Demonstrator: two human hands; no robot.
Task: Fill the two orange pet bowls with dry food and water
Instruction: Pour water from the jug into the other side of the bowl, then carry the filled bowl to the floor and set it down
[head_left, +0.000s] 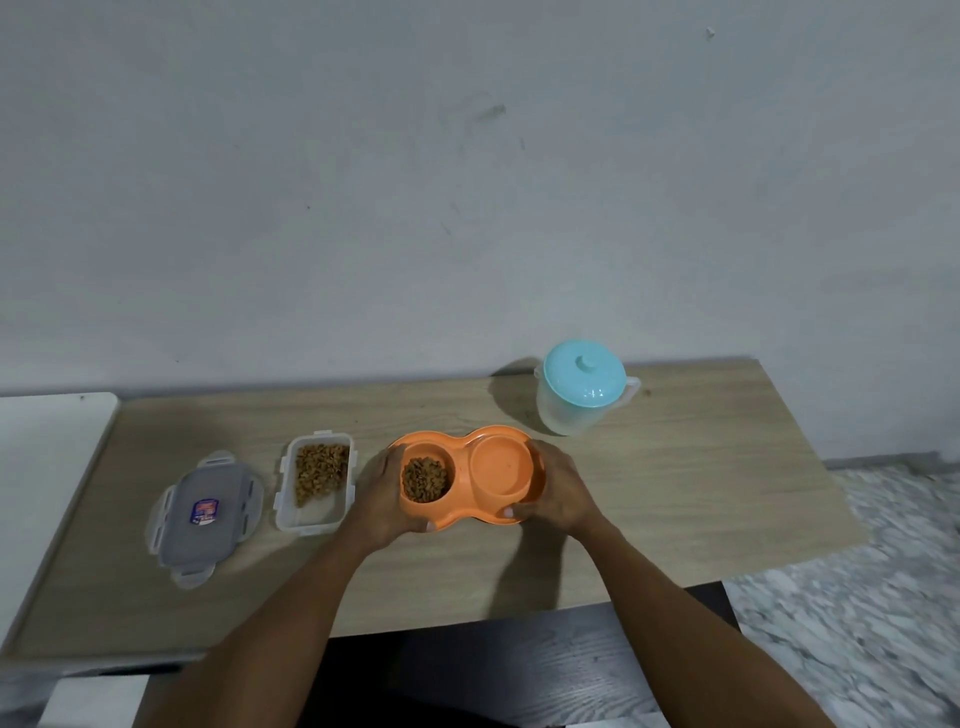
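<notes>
Head view shows your left hand and right hand each curled round an end of the bowls, mid table. Kibble fills the left bowl; the right looks dry, though I can't be sure. Hold them level and set them by the lidded jug. Grey wall behind, speckled floor right.

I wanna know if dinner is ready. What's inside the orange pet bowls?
The left bowl holds brown dry food. The right bowl shows only orange bottom; clear water cannot be told. The left hand and right hand hide the outer rims.
</notes>
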